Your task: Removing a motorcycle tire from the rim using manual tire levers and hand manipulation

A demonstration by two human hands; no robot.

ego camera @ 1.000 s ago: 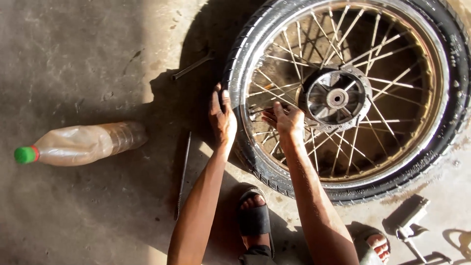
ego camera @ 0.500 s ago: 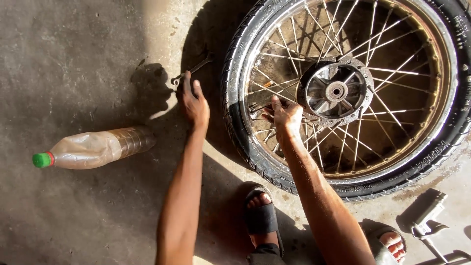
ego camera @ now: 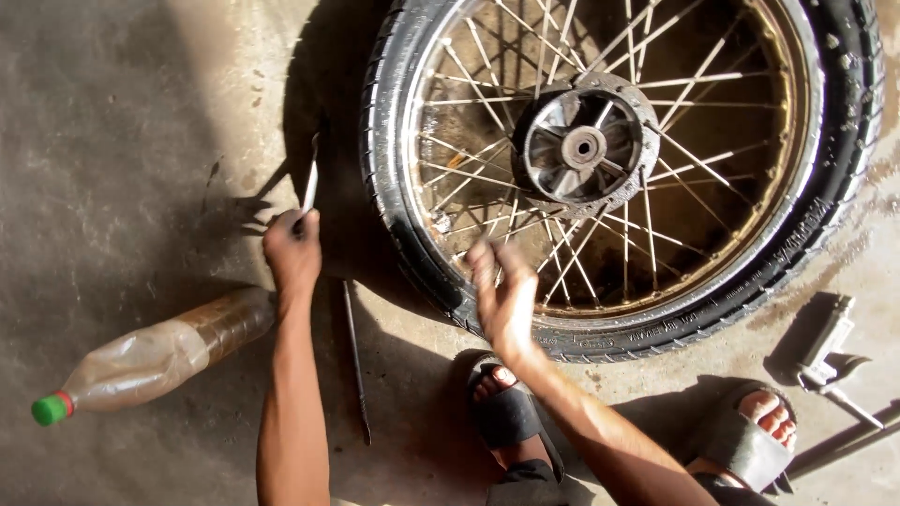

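While the wheel lies flat on the concrete floor, both hands work at its near-left side.

Wheel: spoked motorcycle wheel with tyre fitted, lying on its side; hub faces up, part of the rim in shadow, part in sun.

Left hand: left hand is out over the floor, left of the tyre and clear of it; fingers clenched around a slim metal tool.

Tool in left hand: tyre lever, a narrow flat bar, rises from the fist and tilts toward the tyre; its upper end lies in the tyre's shadow, and whether it touches the rubber I cannot tell.

Right hand: right hand is at the tyre's near edge, over the rim and sidewall; it is motion-blurred, fingers spread and loose, grasping nothing that I can see.

Second bar: long thin metal rod lies flat on the floor between the forearms, just beside the left arm.

Bottle: plastic bottle with green cap lies on its side, left of the left arm, holding brownish liquid.

Feet: two sandalled feet are planted just below the tyre.

Far right: small metal tool rests on the floor, well apart from both hands.
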